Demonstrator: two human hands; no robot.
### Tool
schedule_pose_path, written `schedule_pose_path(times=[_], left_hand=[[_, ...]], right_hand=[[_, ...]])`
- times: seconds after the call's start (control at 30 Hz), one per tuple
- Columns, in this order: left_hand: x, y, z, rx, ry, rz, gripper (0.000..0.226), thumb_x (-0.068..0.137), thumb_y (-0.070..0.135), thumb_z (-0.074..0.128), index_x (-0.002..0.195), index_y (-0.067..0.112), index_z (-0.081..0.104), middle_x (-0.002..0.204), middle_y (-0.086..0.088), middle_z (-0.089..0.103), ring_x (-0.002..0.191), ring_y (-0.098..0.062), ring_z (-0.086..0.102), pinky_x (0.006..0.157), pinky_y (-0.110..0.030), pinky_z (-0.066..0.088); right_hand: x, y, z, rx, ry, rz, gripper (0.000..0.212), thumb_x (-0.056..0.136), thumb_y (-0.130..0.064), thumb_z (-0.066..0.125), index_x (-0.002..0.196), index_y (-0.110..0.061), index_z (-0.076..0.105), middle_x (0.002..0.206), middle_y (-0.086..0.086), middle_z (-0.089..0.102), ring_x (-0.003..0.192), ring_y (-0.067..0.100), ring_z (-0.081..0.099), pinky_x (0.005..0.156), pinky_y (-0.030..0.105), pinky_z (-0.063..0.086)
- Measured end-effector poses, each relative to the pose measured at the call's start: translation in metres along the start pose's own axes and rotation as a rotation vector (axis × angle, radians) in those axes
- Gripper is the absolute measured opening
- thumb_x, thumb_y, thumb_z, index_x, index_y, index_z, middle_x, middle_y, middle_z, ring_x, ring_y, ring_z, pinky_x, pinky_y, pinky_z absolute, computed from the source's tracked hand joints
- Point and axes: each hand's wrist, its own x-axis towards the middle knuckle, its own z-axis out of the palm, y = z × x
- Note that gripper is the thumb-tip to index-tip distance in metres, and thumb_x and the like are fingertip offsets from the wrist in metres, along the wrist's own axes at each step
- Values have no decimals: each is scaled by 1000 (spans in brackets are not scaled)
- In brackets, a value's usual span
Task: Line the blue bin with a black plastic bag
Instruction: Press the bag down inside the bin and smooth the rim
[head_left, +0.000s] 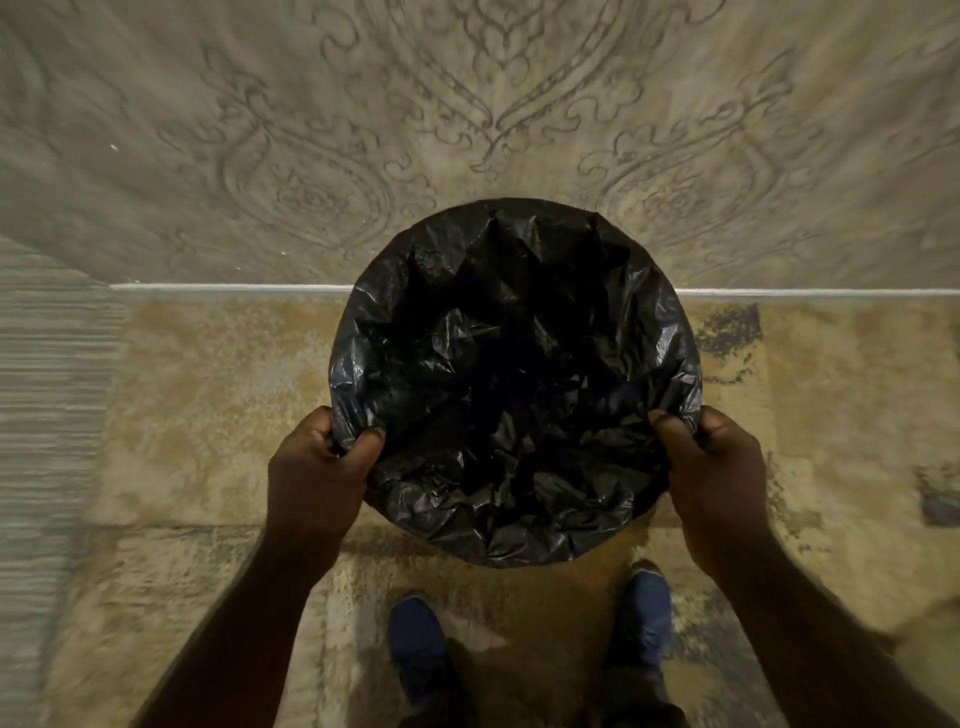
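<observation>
A crinkled black plastic bag (514, 374) is spread over a round bin seen from straight above. The bag covers the whole rim and sags into the inside, so none of the bin's blue surface shows. My left hand (317, 467) grips the bag at the rim's near-left side, thumb inside and fingers outside. On the near-right side my right hand (717, 467) pinches the bag over the rim in the same way.
The bin stands on a mottled tan rug (208, 415), straddling the white edge (234, 286) of a pale patterned carpet (467, 104) beyond. My two feet in blue shoes (415, 644) stand just behind the bin. A striped grey floor strip (47, 415) runs along the left.
</observation>
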Motion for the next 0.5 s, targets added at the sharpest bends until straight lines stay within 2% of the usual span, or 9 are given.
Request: schedule_pose_path(times=[0.03,0.07,0.1,0.13,0.2,0.3,0.4,0.5], left_hand=[[-5,5,-4,-38,-11,6,6,83,20,70,86,15,69,84,-12,74,80,-36,71,67,-56,59],[-10,12,-9,-82,-31,5,13,81,24,69,89,14,70,87,-14,74,83,-37,71,70,-59,58],[-15,19,-15,-122,-54,-5,20,78,28,68,93,14,70,90,-15,74,87,-39,71,73,-62,56],[-18,24,-19,-155,-70,-24,24,77,32,68,95,16,71,93,-16,74,91,-39,71,77,-64,55],[-24,34,-29,-186,-90,-46,24,75,34,67,95,23,72,96,-11,75,94,-36,71,82,-64,54],[-32,45,-43,-175,-104,-34,20,77,33,66,95,27,72,93,-2,77,92,-28,72,81,-59,57],[-37,55,-61,-146,-91,-13,11,81,29,67,91,28,72,87,2,77,85,-23,73,73,-47,61],[-38,62,-76,-106,-65,38,10,86,22,68,87,31,71,82,7,76,74,-13,73,56,-27,57]], right_hand=[[-2,-5,-3,28,4,1,47,90,-25,61,97,19,45,95,47,51,89,62,53,70,58,54],[-5,-13,-6,53,13,-4,49,89,-26,62,96,19,45,95,47,50,85,61,53,68,47,50],[-10,-22,-10,76,17,-7,52,86,-29,63,95,19,44,94,47,50,77,57,55,66,43,44],[-14,-30,-12,99,19,-7,56,83,-34,63,94,18,45,93,47,50,68,48,55,64,42,40],[-23,-43,-16,145,14,-31,55,82,-35,63,92,17,46,91,47,51,67,29,52,62,41,42],[-36,-53,-21,174,12,-65,37,89,-25,63,88,11,54,87,40,59,70,25,58,61,38,48],[-51,-63,-23,185,56,-63,19,91,-19,62,82,-3,63,73,13,71,64,18,68,54,27,54],[-66,-79,-24,197,48,-49,21,92,-18,62,83,1,61,77,22,69,66,23,68,55,31,57]])
